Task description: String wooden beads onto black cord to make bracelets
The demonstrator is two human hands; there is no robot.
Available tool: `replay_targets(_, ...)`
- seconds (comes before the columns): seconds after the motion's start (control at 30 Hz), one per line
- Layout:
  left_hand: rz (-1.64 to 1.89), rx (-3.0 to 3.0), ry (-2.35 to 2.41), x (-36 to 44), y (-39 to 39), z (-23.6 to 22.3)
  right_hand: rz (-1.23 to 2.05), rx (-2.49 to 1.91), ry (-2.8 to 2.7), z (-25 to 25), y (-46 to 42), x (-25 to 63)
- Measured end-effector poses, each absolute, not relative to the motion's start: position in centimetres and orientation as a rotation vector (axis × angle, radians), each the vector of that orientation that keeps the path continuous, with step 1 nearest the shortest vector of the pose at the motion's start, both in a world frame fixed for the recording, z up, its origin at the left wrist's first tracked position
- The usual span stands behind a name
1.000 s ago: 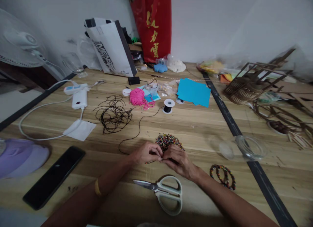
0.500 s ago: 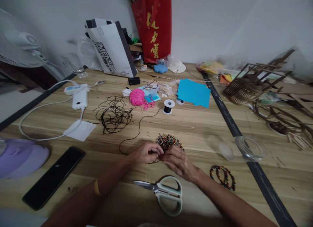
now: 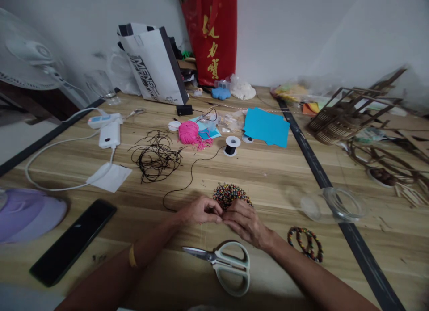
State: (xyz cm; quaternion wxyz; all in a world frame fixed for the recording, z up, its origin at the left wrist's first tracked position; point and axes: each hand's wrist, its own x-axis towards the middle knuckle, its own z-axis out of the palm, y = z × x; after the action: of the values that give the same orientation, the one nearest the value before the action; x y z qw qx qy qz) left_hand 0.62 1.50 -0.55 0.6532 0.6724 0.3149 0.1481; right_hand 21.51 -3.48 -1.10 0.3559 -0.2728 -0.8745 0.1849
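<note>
My left hand (image 3: 202, 210) and my right hand (image 3: 244, 220) meet fingertip to fingertip at the near edge of a pile of small multicoloured beads (image 3: 229, 192). The fingers of my left hand are pinched on a thin black cord (image 3: 191, 171), which curves across from a white spool (image 3: 231, 146) and passes behind that hand. My right hand's fingers are bent and pressed together; what they hold is hidden. Scissors with pale green handles (image 3: 231, 268) lie just below both hands, blades pointing left. Two beaded bracelets (image 3: 304, 243) rest beyond my right forearm.
A tangle of dark cord (image 3: 156, 159) and a pink yarn ball (image 3: 188, 132) lie farther back. At the left are a black phone (image 3: 73, 241) and a white power strip (image 3: 110, 133). Blue paper sheets (image 3: 266, 127), a clear container (image 3: 345, 203) and wooden models (image 3: 338, 119) occupy the right side.
The hands stay together beside the beads with small finger shifts. The short cord end seen below my left hand earlier is now mostly out of sight.
</note>
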Motion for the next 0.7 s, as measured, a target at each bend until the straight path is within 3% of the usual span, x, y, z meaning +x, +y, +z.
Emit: replay_targets(0.7, 0.417, 1.4, 0.723, 0.39, 1.67, -0.6, 0.21, -0.998, -2.294, -1.55, -3.43, 20.99)
